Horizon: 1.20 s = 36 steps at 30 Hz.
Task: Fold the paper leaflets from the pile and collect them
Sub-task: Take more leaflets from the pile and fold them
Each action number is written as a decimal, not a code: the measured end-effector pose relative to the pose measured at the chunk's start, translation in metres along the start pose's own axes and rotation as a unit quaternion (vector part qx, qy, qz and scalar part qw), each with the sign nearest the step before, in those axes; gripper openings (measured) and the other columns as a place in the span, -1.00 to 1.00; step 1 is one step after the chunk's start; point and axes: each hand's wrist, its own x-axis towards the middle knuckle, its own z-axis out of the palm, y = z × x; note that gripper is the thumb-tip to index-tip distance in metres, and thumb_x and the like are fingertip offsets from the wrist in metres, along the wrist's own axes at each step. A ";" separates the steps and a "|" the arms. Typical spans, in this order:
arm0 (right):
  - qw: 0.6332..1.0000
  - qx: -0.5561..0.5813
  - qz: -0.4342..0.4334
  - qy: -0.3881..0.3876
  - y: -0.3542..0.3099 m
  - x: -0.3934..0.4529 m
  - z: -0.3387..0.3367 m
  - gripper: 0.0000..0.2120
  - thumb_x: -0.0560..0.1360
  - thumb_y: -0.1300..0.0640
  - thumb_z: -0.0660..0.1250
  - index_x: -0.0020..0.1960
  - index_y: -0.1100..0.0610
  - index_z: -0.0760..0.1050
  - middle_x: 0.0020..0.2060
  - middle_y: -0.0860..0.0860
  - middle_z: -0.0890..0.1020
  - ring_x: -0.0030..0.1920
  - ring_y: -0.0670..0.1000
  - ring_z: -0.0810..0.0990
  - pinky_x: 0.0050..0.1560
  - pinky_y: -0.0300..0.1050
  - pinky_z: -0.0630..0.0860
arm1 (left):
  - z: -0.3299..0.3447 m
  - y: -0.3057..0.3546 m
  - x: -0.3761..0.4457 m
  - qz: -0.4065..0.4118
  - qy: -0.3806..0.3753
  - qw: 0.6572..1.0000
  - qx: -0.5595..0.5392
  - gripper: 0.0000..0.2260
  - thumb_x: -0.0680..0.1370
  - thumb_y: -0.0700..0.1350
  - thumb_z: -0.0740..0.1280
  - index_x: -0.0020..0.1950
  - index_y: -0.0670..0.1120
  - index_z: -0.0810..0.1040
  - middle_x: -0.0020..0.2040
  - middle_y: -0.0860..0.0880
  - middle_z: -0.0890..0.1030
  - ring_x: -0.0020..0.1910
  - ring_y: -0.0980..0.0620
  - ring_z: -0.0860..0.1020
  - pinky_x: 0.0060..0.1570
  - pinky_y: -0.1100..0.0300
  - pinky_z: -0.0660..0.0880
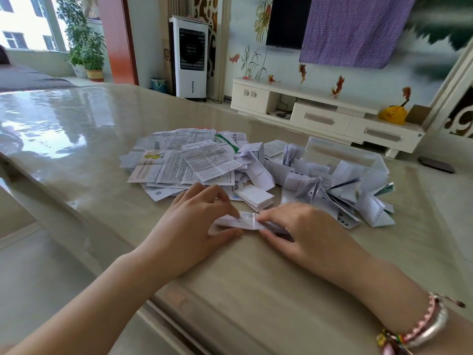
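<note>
Both the left hand (197, 216) and right hand (302, 226) pinch a folded leaflet (243, 221) on the table (102, 162); their fingers hide its ends.

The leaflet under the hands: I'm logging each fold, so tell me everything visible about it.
The leaflet is thin white paper with fine dark print and a small code-like block on top. It is already folded into a narrow strip lying flat and crosswise on the glossy table, nearer the person than the pile. The left hand pinches its left end and the right hand presses and grips its right end, which the fingers partly hide.
</note>
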 end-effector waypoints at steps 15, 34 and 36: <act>0.966 0.100 0.088 0.221 -0.007 0.001 -0.003 -0.96 0.46 0.05 0.42 -0.14 0.00 0.59 -0.29 -0.14 0.66 -0.24 -0.11 0.65 -0.23 0.00 0.57 | -0.005 0.017 0.005 -0.079 0.110 0.982 -0.131 -0.83 0.45 0.10 0.33 -0.16 0.10 0.69 -0.29 0.14 0.52 -0.35 0.17 0.47 -0.35 0.20 0.43; 0.979 0.149 -0.075 0.119 -0.013 0.003 0.002 -0.64 0.51 0.01 0.35 0.27 0.11 0.55 0.23 -0.09 0.59 0.30 -0.16 0.48 0.29 -0.13 0.43 | -0.019 0.037 0.013 -0.297 -0.043 0.741 -0.600 -0.79 0.57 -0.13 0.28 -0.04 -0.22 0.65 -0.14 -0.17 0.71 -0.25 0.07 0.68 -0.35 0.37 0.47; 0.982 0.102 -0.100 0.127 -0.013 0.005 0.004 -0.65 0.52 0.11 0.36 0.29 0.13 0.52 0.26 -0.06 0.56 0.35 -0.11 0.44 0.32 -0.09 0.41 | -0.018 0.034 0.014 -0.307 -0.036 0.730 -0.610 -0.82 0.58 -0.15 0.27 -0.07 -0.18 0.65 -0.14 -0.14 0.71 -0.22 0.07 0.68 -0.34 0.38 0.49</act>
